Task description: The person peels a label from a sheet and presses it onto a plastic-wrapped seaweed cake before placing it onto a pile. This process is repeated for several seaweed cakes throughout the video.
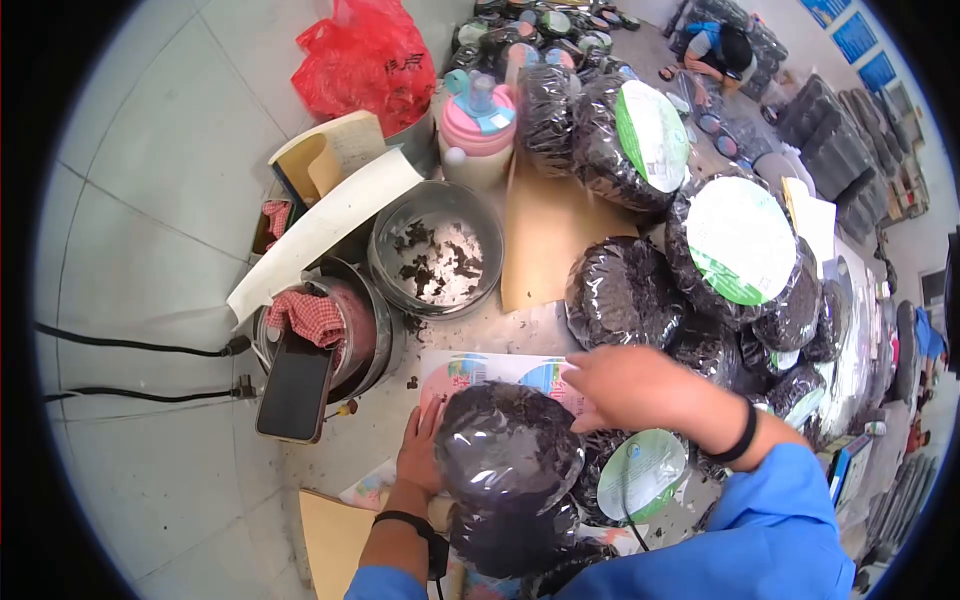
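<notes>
A round pack of dark dried material in clear plastic (510, 440) lies in front of me, on top of other such packs. Behind it is a white printed sheet (468, 372) with pink and blue pictures, partly covered by the pack. My left hand (420, 455) rests at the pack's left side, fingers stretched out over the sheet's left part. At the sheet's right end, my right hand (635, 388) has its fingers bent together on the edge. A pack with a green and white label (643, 476) sits below my right wrist.
Several wrapped packs are piled at the right, including a labelled one (740, 240). Left of them are a metal bowl with dark scraps (436, 250), a pink-lidded cup (478, 125), a phone (295, 388) and black cables (150, 345). Another person (720, 50) bends down at the back.
</notes>
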`<state>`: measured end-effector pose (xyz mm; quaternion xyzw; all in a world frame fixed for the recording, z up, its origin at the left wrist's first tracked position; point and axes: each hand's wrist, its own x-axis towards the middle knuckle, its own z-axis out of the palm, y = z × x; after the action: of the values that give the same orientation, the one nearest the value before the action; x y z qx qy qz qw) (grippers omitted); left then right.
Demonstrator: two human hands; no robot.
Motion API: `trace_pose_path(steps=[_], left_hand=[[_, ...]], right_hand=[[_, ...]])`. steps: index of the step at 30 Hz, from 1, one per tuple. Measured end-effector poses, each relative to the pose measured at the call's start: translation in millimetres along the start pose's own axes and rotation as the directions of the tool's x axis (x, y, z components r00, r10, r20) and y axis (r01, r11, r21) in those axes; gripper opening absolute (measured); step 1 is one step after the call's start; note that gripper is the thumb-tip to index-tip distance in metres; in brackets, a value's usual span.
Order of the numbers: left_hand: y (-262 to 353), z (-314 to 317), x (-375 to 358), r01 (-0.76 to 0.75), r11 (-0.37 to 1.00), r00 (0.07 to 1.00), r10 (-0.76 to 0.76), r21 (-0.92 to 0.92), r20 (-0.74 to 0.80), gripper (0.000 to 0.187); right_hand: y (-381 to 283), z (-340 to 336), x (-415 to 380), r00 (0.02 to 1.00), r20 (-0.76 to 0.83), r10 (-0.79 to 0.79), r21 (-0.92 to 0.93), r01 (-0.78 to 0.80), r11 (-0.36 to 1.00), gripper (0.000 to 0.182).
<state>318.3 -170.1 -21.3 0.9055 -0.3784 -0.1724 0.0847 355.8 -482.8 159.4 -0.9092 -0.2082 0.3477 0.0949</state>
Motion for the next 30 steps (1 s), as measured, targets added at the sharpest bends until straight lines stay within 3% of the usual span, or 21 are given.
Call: trace_pose_path(steps=[2, 3, 4, 5, 7, 8, 10, 11, 12, 14, 17, 19, 20, 21, 22, 23, 24, 26, 27, 28, 30], left_hand=[[-3.9, 11.0, -3.8, 0.084, 0.933, 0.996, -0.080, -0.349, 0.026, 0.066], [-6.2, 16.3, -4.3, 0.110, 0.877, 0.994, -0.105, -0.467, 0.039, 0.066], [-7.4, 19.5, -4.7, 0.125, 0.836, 0.992, -0.118, -0.534, 0.047, 0.067], [-8.6, 21.8, -4.6, 0.135, 0.816, 0.990, -0.127, -0.562, 0.053, 0.067], [-11.5, 25.4, -4.1, 0.149, 0.782, 0.988, -0.143, -0.605, 0.058, 0.067], [-10.9, 25.8, -6.3, 0.152, 0.774, 0.987, -0.147, -0.615, 0.059, 0.067], [-12.3, 27.1, -7.2, 0.154, 0.754, 0.987, -0.152, -0.639, 0.058, 0.067], [-12.9, 28.0, -7.2, 0.154, 0.745, 0.986, -0.153, -0.649, 0.059, 0.067], [-13.7, 29.3, -7.4, 0.157, 0.736, 0.986, -0.156, -0.659, 0.061, 0.067], [-13.6, 32.0, -9.4, 0.164, 0.721, 0.984, -0.165, -0.673, 0.064, 0.067], [-13.0, 34.8, -7.7, 0.170, 0.699, 0.983, -0.173, -0.695, 0.066, 0.067], [-12.7, 36.6, -6.6, 0.178, 0.683, 0.980, -0.184, -0.709, 0.069, 0.068], [-11.6, 37.3, -6.9, 0.182, 0.677, 0.979, -0.191, -0.713, 0.069, 0.068], [-11.9, 38.1, -5.7, 0.183, 0.669, 0.979, -0.193, -0.720, 0.069, 0.068], [-12.1, 38.4, -5.2, 0.185, 0.664, 0.978, -0.199, -0.725, 0.068, 0.068], [-12.0, 39.1, -5.6, 0.188, 0.660, 0.976, -0.205, -0.728, 0.067, 0.068], [-11.6, 40.1, -4.7, 0.191, 0.657, 0.976, -0.205, -0.729, 0.071, 0.068], [-8.5, 42.0, -3.8, 0.189, 0.651, 0.976, -0.205, -0.735, 0.070, 0.068], [-9.2, 42.0, -2.6, 0.190, 0.646, 0.976, -0.207, -0.739, 0.070, 0.068], [-9.9, 41.4, -3.3, 0.189, 0.644, 0.975, -0.210, -0.741, 0.067, 0.068], [-12.1, 41.0, -4.7, 0.194, 0.639, 0.974, -0.219, -0.745, 0.066, 0.068]], right_hand=[[-15.1, -89.0, -9.7, 0.988, -0.149, 0.050, 0.013, -0.049, 0.999, 0.035], [-2.3, -113.2, -2.9, 0.852, -0.524, -0.008, -0.037, -0.013, 0.999, 0.040], [18.6, -143.0, 19.4, 0.721, -0.693, 0.013, 0.007, -0.010, 1.000, 0.042], [47.9, -188.0, 47.4, 0.565, -0.820, -0.090, -0.186, -0.114, 0.976, 0.044], [117.3, -259.3, 110.1, 0.547, -0.837, 0.007, -0.034, -0.065, 0.997, 0.061], [168.7, -284.0, 146.2, 0.542, -0.839, 0.045, -0.092, -0.224, 0.970, 0.076], [194.3, -285.0, 185.2, 0.553, -0.706, 0.442, 0.194, -0.450, 0.872, 0.093], [228.1, -278.1, 212.5, 0.598, -0.654, 0.463, 0.285, -0.371, 0.883, 0.095], [215.3, -253.4, 216.2, 0.499, -0.700, 0.511, 0.290, -0.455, 0.842, 0.098], [204.5, -233.6, 212.1, 0.732, -0.499, 0.464, 0.136, -0.463, 0.876, 0.100], [189.9, -229.6, 210.1, 0.768, -0.395, 0.504, 0.042, -0.533, 0.845, 0.090], [137.4, -230.4, 173.2, 0.801, -0.182, 0.570, 0.073, -0.567, 0.820, 0.078], [132.4, -221.3, 164.0, 0.825, -0.173, 0.537, 0.051, -0.537, 0.842, 0.072], [123.1, -215.0, 148.0, 0.890, -0.055, 0.453, -0.079, -0.456, 0.887, 0.065], [104.6, -211.1, 122.2, 0.950, 0.060, 0.307, 0.113, -0.312, 0.943, 0.055], [84.0, -217.7, 98.6, 0.939, 0.294, 0.177, 0.385, -0.286, 0.877, 0.047], [64.2, -223.7, 74.2, 0.913, 0.403, 0.064, 0.417, -0.245, 0.875, 0.043], [72.9, -241.3, 48.8, 0.997, 0.081, 0.002, 0.329, -0.029, 0.944, 0.042], [93.2, -249.2, 44.2, 0.980, -0.193, 0.042, 0.361, 0.031, 0.932, 0.048], [123.5, -257.5, 45.5, 0.888, -0.452, 0.080, 0.369, 0.105, 0.923, 0.054], [210.6, -260.3, 59.3, 0.801, -0.575, 0.168, -0.012, -0.214, 0.977, 0.065]])
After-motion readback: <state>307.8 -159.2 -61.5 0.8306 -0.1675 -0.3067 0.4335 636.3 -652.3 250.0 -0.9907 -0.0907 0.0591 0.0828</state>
